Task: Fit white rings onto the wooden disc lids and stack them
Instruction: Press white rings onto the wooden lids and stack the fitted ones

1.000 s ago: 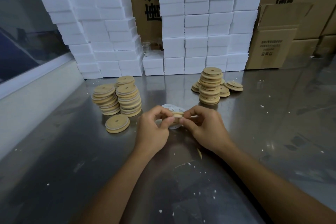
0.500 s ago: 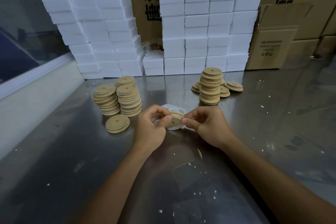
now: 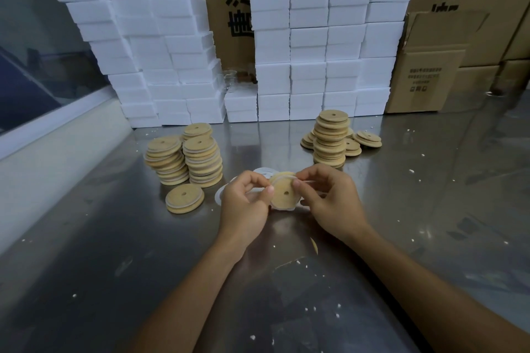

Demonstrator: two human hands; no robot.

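Head cam looking down at my bench, and right in the middle of the frame I'm holding one wooden disc lid (image 3: 284,193) up off the metal table (image 3: 114,266), tilted so its flat face and little centre hole are pointing back at me. My left hand (image 3: 246,203) is pinching the lid's left edge with thumb and curled fingers, and my right hand (image 3: 329,200) is pinching the right edge the same way, fingertips (image 3: 296,183) pressing on the rim near the top. A thin white ring (image 3: 286,176) is showing along the lid's upper edge under my fingers; can't really tell if it's sitting all the way in the groove or not. Just behind my hands, a few loose white rings (image 3: 263,172) are lying flat on the table, partly hidden by my knuckles. Over at centre left, three stacks of ringed lids (image 3: 186,157) are standing close together, with a single lid (image 3: 185,198) lying flat just in front of them. Centre right, a taller stack of bare lids (image 3: 331,137) is standing with a few more scattered around its base. Along the back of the frame, white foam blocks (image 3: 315,37) are piling up in walls, with cardboard boxes (image 3: 424,77) behind them and off to the upper right. Little white crumbs are dotting the table all over.
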